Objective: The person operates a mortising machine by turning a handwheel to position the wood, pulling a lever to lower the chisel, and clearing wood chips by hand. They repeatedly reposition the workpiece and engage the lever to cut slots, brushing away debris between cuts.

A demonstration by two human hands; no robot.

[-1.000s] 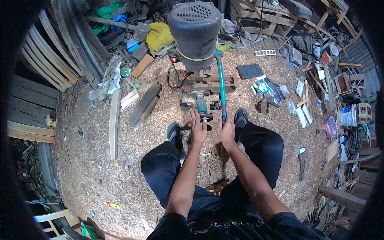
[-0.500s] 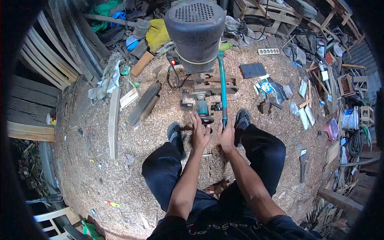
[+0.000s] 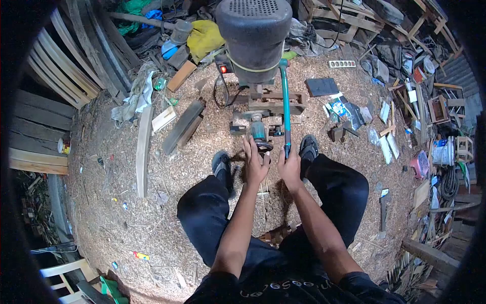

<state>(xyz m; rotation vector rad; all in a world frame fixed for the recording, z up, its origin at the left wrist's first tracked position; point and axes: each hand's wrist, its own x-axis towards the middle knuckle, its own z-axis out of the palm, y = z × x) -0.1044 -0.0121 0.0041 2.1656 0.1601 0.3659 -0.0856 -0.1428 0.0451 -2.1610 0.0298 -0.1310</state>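
A machine with a dark motor housing point(image 3: 254, 40) stands in front of me, its long teal lever point(image 3: 286, 106) angled down toward me. My right hand point(image 3: 290, 169) is closed around the lever's black lower end. On the machine's round handwheel point(image 3: 264, 146) rests my left hand point(image 3: 256, 164), fingers curled at its left and near side; part of the wheel is hidden by them. Behind the wheel, a wooden piece with slots point(image 3: 276, 103) lies under the motor housing. A red switch point(image 3: 223, 69) glows at the housing's left.
Dark wooden beams point(image 3: 185, 126) and a long pale plank point(image 3: 144, 154) lie left on the shavings. A power strip point(image 3: 342, 64) and a dark flat block point(image 3: 321, 87) lie at right. My feet are either side of the machine's near end.
The motor housing and lever sit slightly further right and higher in view. My left hand remains at the handwheel with its fingers shifted, and my right hand stays on the lever.
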